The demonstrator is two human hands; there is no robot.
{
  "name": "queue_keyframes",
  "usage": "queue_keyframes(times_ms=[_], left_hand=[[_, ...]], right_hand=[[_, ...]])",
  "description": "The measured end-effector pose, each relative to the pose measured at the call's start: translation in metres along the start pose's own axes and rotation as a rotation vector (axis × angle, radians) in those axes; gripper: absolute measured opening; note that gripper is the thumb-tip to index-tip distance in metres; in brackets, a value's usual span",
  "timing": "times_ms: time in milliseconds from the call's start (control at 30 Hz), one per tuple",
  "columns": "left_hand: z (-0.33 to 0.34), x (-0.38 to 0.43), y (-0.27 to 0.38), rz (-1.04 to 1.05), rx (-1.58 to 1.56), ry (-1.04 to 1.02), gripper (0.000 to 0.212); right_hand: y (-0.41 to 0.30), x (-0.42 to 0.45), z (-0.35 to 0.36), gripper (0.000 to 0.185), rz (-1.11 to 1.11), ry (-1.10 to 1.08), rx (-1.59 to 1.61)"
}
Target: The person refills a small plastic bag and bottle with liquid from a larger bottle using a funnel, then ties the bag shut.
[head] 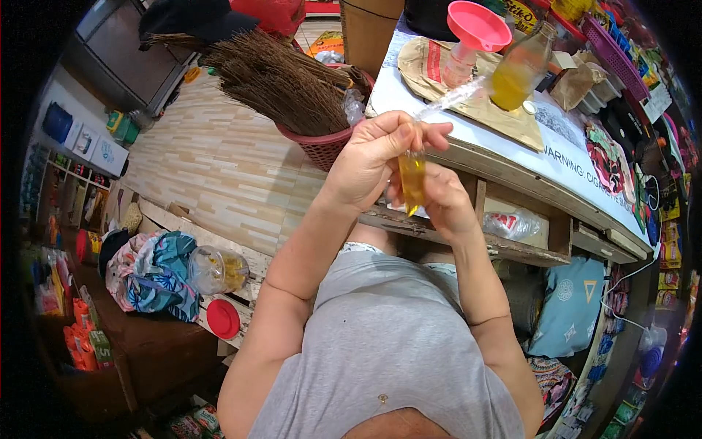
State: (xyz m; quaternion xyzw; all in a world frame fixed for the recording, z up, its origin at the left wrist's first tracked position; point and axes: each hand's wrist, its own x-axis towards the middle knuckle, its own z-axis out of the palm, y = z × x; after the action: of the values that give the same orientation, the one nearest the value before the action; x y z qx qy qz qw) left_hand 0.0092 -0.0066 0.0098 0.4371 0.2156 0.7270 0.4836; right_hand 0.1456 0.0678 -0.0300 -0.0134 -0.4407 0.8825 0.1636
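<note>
Between my hands hangs a narrow clear plastic bag of yellow liquid (412,184), its empty upper part stretching up and right towards the counter. My left hand (378,148) pinches the bag just above the liquid. My right hand (447,197) is at the bag's lower right side; its fingertips are partly hidden, so I cannot tell if they grip it. On the counter (598,189), a pink funnel (480,24) sits on a small clear container (459,65) over brown paper (521,129). Beside it stands a glass bottle part filled with yellow liquid (513,82).
A pink basket (321,145) holds stick brooms (285,82) beyond my left hand. An open wooden drawer (556,236) lies under the counter. At left, a clear jar with yellow contents (219,270), a red lid (223,319) and patterned cloth (159,274) rest on a bench.
</note>
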Motion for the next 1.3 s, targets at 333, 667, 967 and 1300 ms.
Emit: queue_keyframes(times_ms=[333, 667, 967, 1300], left_hand=[[-0.002, 0.002, -0.001, -0.037, -0.157, -0.057, 0.024], [0.000, 0.001, -0.004, 0.082, 0.045, 0.105, 0.021], [-0.002, 0.001, -0.005, 0.059, 0.020, 0.121, 0.024], [-0.009, -0.001, -0.007, 0.090, -0.003, 0.103, 0.021]], right_hand=[[-0.001, 0.001, -0.008, 0.047, 0.063, -0.168, 0.223], [0.007, 0.008, 0.010, 0.042, -0.338, 0.306, -0.375], [0.012, 0.007, 0.008, 0.046, -0.253, 0.240, -0.308], [0.007, 0.008, 0.010, 0.043, 0.009, 0.176, -0.002]])
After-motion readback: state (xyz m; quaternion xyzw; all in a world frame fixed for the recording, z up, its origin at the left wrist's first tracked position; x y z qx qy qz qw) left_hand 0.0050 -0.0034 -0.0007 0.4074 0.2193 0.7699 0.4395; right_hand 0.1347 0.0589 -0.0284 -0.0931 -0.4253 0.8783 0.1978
